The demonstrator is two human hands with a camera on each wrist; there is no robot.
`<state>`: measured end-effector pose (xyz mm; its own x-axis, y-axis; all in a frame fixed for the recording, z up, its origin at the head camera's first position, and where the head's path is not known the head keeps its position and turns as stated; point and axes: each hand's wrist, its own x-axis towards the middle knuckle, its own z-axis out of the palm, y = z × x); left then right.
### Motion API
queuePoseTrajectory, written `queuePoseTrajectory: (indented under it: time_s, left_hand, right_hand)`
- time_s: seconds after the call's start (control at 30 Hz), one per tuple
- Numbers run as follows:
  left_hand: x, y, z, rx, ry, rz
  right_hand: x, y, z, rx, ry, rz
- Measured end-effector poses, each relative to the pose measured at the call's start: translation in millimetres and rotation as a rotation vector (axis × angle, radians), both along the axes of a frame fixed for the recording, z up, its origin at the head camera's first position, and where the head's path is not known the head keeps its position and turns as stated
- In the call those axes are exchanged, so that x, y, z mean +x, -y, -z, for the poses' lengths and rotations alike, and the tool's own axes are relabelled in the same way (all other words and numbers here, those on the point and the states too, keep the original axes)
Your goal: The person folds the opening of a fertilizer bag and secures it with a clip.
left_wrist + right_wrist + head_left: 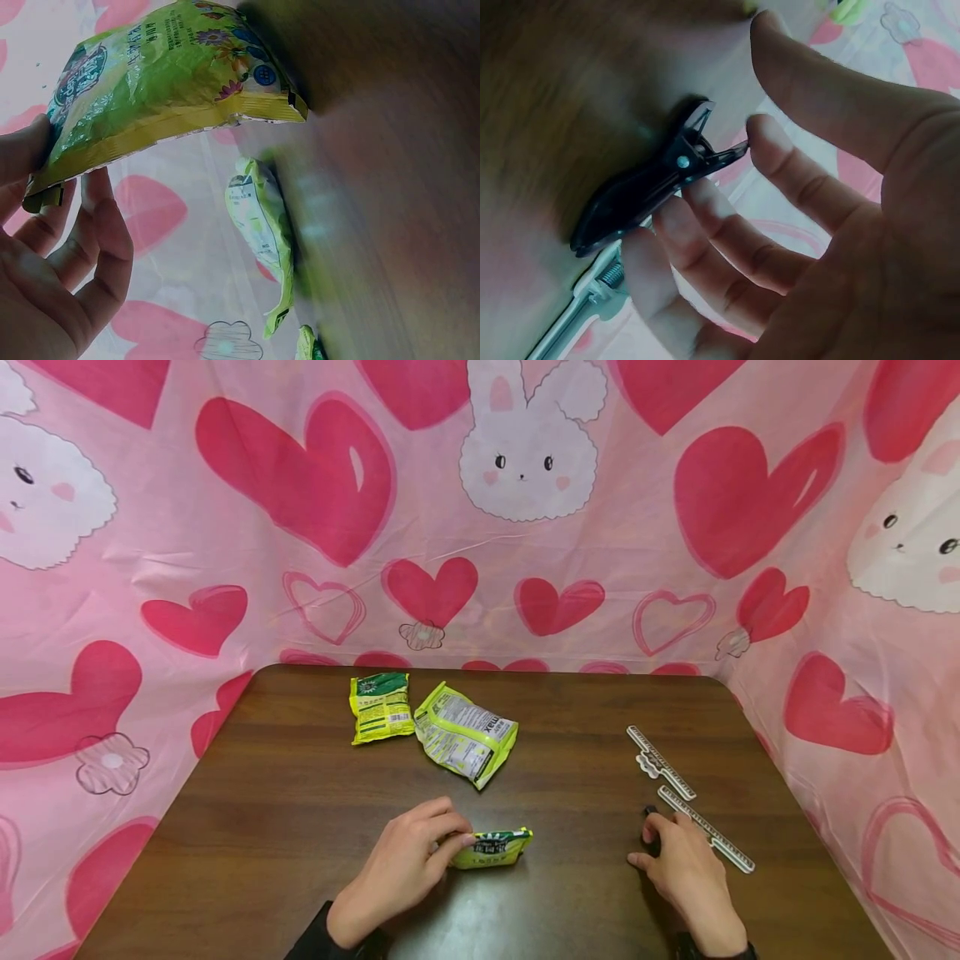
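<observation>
Left hand (408,860): fingers and thumb pinching one end of a small green-yellow packet (495,849), near front of dark wooden worktop (300,827). Right hand (686,872): fingers loosely spread, tips touching a black clip (649,187) lying flat. Two more packets (381,707) (465,735) further back; two white strips (660,762) (707,829) at right.

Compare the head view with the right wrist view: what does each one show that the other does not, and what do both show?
Only the head view shows the left hand pinching a green snack packet, two more packets farther back, and the whole table. Only the right wrist view shows that the dark thing is a black clip, with fingertips at its handles. Both show the right hand and a white sealing stick beside it.
</observation>
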<state>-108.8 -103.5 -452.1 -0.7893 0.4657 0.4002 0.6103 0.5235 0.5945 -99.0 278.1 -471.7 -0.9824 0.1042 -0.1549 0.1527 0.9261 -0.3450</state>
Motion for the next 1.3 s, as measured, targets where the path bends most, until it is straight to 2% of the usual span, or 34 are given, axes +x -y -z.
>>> queuePoseTrajectory:
  time_s: [0.4,0.8,1.07,1.3]
  left_hand:
    - [-1.3,0.6,0.4,-0.010,0.025,-0.013]
    - [-2.2,0.4,1.3,-0.005,0.014,-0.013]
    - [-1.9,0.1,1.3,-0.005,0.008,-0.013]
    - [-2.7,-0.3,1.3,-0.005,-0.007,-0.012]
  right_hand:
    - [0.0,-6.5,7.6,-0.065,-0.093,0.040]
    - [-2.7,-6.4,9.8,-0.057,-0.171,-0.011]
    - [-4.8,-1.0,1.9,-0.112,-0.137,0.104]
    - [-4.7,-2.5,1.2,-0.101,-0.107,0.186]
